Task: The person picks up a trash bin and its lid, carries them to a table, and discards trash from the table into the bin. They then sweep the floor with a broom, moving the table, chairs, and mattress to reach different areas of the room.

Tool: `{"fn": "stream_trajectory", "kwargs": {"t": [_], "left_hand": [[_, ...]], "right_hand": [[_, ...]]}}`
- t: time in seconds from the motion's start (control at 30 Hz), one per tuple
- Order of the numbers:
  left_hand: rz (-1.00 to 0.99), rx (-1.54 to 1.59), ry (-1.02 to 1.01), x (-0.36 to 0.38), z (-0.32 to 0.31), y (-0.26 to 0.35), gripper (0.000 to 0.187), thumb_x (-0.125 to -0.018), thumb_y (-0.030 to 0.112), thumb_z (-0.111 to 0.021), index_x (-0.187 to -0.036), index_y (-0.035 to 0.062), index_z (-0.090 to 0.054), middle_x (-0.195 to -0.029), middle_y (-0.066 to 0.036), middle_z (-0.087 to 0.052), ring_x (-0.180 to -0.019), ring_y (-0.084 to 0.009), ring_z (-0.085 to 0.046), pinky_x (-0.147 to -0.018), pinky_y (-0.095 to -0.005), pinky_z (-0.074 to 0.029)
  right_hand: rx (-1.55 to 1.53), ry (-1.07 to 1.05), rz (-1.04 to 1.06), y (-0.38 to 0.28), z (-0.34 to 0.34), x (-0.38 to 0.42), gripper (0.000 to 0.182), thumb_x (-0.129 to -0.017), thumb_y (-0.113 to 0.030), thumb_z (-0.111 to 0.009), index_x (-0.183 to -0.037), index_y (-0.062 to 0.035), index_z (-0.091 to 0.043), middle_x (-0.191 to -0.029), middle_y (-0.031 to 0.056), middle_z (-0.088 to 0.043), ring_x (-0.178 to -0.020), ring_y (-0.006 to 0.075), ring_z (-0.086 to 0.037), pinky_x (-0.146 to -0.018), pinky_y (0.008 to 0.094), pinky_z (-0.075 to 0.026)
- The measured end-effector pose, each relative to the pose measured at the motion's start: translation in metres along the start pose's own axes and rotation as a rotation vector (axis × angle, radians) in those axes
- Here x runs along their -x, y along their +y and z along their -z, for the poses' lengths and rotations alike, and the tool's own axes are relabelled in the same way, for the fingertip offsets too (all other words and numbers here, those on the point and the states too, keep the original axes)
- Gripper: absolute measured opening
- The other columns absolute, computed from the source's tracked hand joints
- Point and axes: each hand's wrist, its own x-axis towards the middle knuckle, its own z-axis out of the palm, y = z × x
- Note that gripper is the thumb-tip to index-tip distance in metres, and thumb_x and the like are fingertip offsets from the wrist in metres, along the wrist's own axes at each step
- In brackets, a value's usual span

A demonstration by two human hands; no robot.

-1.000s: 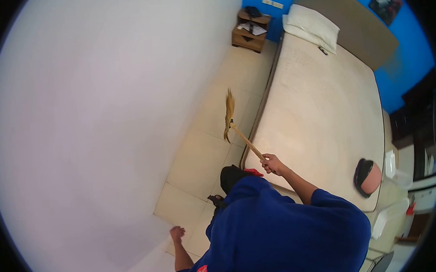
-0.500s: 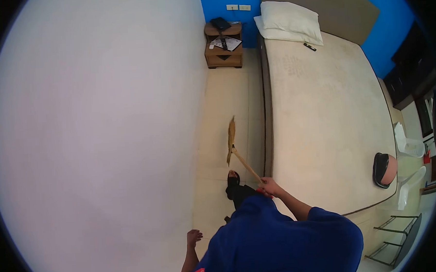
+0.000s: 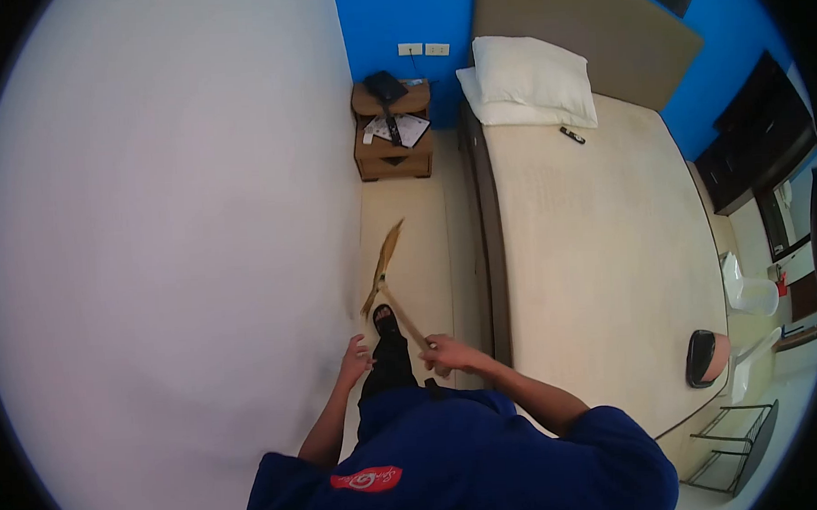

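Note:
My right hand (image 3: 445, 354) is closed round the handle of a broom (image 3: 404, 320), beside the near part of the bed. The broom's wide straw head (image 3: 387, 259) rests slanted on the tiled floor between wall and bed, just ahead of my foot. My left hand (image 3: 358, 359) hangs near the white wall with fingers parted and slightly curled, holding nothing. A black sandal (image 3: 386, 322) on my foot shows close behind the straw.
On the right stands a bed with a bare mattress (image 3: 600, 247), pillows (image 3: 533, 81), a remote (image 3: 572, 136) and a black-and-pink object (image 3: 707, 359). A wooden nightstand (image 3: 395, 164) stands ahead. White chairs (image 3: 752, 295) and a folding metal-legged piece (image 3: 736, 446) stand beyond the bed.
The broom has swung left towards the wall, its head now more slanted. My left hand has come up and forward, and the view has shifted forward along the gap.

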Motion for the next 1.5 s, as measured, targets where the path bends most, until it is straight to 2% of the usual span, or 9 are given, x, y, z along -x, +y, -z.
{"fn": "stream_trajectory", "kwargs": {"t": [0.2, 0.33, 0.5, 0.63, 0.87, 1.07, 1.33, 1.4, 1.5], "left_hand": [[0.542, 0.610, -0.172, -0.187, -0.025, 0.016, 0.013, -0.078, 0.013, -0.047, -0.083, 0.0015, -0.048, -0.071, -0.010, -0.052, -0.064, -0.0225, -0.053, -0.059, -0.0324, -0.045], [0.062, 0.532, -0.475, -0.233, 0.007, 0.094, 0.022, -0.077, 0.023, -0.051, -0.087, 0.0035, -0.049, -0.072, -0.007, -0.053, -0.062, -0.0197, -0.053, -0.060, -0.0317, -0.046], [0.144, 0.544, -0.625, -0.321, 0.040, 0.114, 0.018, -0.080, 0.025, -0.050, -0.077, 0.0067, -0.051, -0.063, -0.001, -0.049, -0.054, -0.0115, -0.048, -0.050, -0.0233, -0.040], [0.042, 0.078, -0.504, -0.371, 0.040, 0.139, 0.019, -0.081, 0.023, -0.048, -0.070, 0.0072, -0.047, -0.056, 0.000, -0.045, -0.051, -0.0102, -0.046, -0.048, -0.0224, -0.038], [0.556, 0.678, 0.005, -0.463, -0.008, 0.162, 0.011, -0.078, 0.016, -0.043, -0.074, 0.0056, -0.043, -0.051, 0.000, -0.039, -0.039, -0.0100, -0.037, -0.034, -0.0246, -0.032], [0.616, 0.880, 0.299, -0.456, -0.093, 0.237, 0.012, -0.081, 0.012, -0.040, -0.086, 0.0021, -0.042, -0.050, 0.001, -0.035, -0.037, -0.0104, -0.035, -0.032, -0.0221, -0.030], [0.799, 1.116, 0.448, -0.471, -0.184, 0.284, 0.022, -0.077, 0.009, -0.043, -0.100, 0.0080, -0.042, -0.055, -0.004, -0.038, -0.037, -0.0128, -0.036, -0.032, -0.0249, -0.031], [0.812, 1.118, 0.475, -0.476, -0.200, 0.290, 0.024, -0.077, 0.007, -0.042, -0.101, 0.0074, -0.042, -0.056, -0.004, -0.039, -0.038, -0.0121, -0.036, -0.032, -0.0238, -0.030], [0.818, 1.092, 0.515, -0.473, -0.228, 0.285, 0.031, -0.078, 0.007, -0.040, -0.110, 0.0056, -0.039, -0.059, -0.004, -0.041, -0.039, -0.0112, -0.037, -0.032, -0.0228, -0.032]], "right_hand": [[0.342, -0.166, 0.065, -0.094, 0.013, -0.108, 0.031, -0.084, -0.028, -0.046, -0.090, 0.0021, -0.048, -0.066, 0.0098, -0.055, -0.047, 0.0162, -0.053, -0.041, 0.0279, -0.045], [0.363, -0.202, 0.201, -0.175, 0.086, -0.174, 0.031, -0.086, -0.028, -0.044, -0.098, 0.0000, -0.049, -0.063, 0.0077, -0.055, -0.046, 0.0149, -0.053, -0.044, 0.0270, -0.046], [0.281, 0.179, 0.268, -0.210, 0.200, -0.249, 0.027, -0.083, -0.022, -0.048, -0.102, -0.0021, -0.050, -0.067, 0.0084, -0.058, -0.046, 0.0144, -0.053, -0.044, 0.0272, -0.046], [0.465, 0.298, 0.323, -0.206, 0.312, -0.320, 0.027, -0.080, -0.019, -0.051, -0.100, -0.0002, -0.052, -0.070, 0.0109, -0.059, -0.049, 0.0162, -0.057, -0.045, 0.0279, -0.049], [0.507, 0.297, 0.318, -0.225, 0.566, -0.523, 0.028, -0.075, -0.019, -0.054, -0.096, -0.0004, -0.056, -0.081, 0.0156, -0.061, -0.066, 0.0208, -0.061, -0.053, 0.0321, -0.051], [0.782, 0.943, 0.473, -0.261, 0.784, -0.788, 0.018, -0.074, -0.013, -0.052, -0.086, -0.0033, -0.060, -0.083, 0.0173, -0.060, -0.078, 0.0321, -0.058, -0.068, 0.0383, -0.047], [0.711, 1.021, 0.098, -0.288, 0.857, -0.982, 0.025, -0.078, -0.013, -0.048, -0.102, -0.0103, -0.055, -0.091, 0.0168, -0.057, -0.083, 0.0343, -0.054, -0.073, 0.0410, -0.044], [0.971, 0.951, 0.927, -0.319, 0.846, -0.948, 0.019, -0.076, -0.007, -0.046, -0.093, -0.0059, -0.055, -0.095, 0.0168, -0.053, -0.089, 0.0329, -0.052, -0.076, 0.0418, -0.042], [0.953, 0.781, 0.735, -0.317, 0.848, -0.956, 0.017, -0.078, -0.010, -0.050, -0.095, -0.0052, -0.053, -0.100, 0.0156, -0.050, -0.091, 0.0339, -0.050, -0.075, 0.0423, -0.042]]}}
